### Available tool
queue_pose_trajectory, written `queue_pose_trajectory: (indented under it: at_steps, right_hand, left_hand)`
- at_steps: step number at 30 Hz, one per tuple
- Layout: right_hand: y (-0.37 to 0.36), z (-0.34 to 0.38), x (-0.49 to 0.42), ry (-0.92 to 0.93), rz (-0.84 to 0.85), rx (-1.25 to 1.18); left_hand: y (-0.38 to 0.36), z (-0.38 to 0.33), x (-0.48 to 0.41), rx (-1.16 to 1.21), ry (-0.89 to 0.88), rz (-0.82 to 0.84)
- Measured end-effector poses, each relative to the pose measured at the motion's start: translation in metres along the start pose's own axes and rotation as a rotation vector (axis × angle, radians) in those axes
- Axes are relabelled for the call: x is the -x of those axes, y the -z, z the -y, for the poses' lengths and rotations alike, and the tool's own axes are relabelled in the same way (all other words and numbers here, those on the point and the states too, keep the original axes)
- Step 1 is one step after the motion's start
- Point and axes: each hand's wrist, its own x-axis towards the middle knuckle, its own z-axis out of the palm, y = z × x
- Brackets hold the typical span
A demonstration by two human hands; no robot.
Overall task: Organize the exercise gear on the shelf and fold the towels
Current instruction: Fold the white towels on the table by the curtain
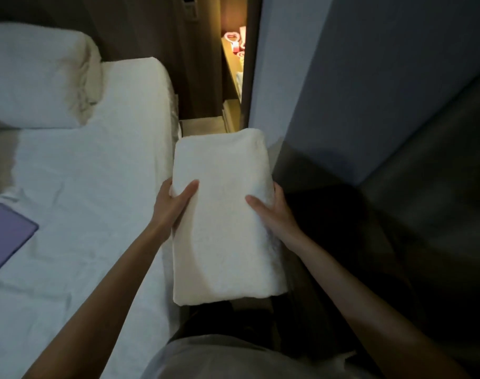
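- Head view: left hand [176, 206] and right hand [271, 214] grip a folded white towel [222, 242] by its long sides, thumbs on top, at centre.
- Bed [83, 187], 9 o'clock, carries a purple pad [6, 233].
- Pillow [36, 77], 10 o'clock.
- Lit shelf [229, 67], 12 o'clock, holds blurred pink things [232, 39].

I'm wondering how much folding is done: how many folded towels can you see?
1: the folded towel is held between the left hand and right hand, beside the bed. More may be hidden out of view.
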Motion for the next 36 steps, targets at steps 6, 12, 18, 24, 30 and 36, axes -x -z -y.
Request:
queue_pose_trajectory:
  at_steps: [6,12,18,24,30,36]
  right_hand:
    - [-0.047,0.04,-0.076,-0.011,0.087,0.022]
    - [-0.083,0.084,-0.14,0.06,0.081,-0.03]
    - [-0.101,0.114,-0.209,0.11,0.049,-0.075]
    - [-0.107,0.134,-0.306,0.139,-0.032,-0.086]
    - [-0.105,0.168,-0.403,0.151,-0.071,-0.145]
    - [-0.098,0.201,-0.467,0.111,-0.173,-0.175]
  left_hand:
    - [0.044,-0.017,-0.074,0.034,0.001,-0.053]
    - [0.074,-0.049,-0.152,0.047,-0.006,-0.065]
    - [0.078,-0.076,-0.235,0.046,-0.023,-0.053]
    - [0.061,-0.107,-0.331,0.056,-0.036,-0.025]
    - [0.037,-0.156,-0.427,-0.013,-0.048,-0.024]
    - [0.007,-0.199,-0.517,-0.076,-0.071,0.037]
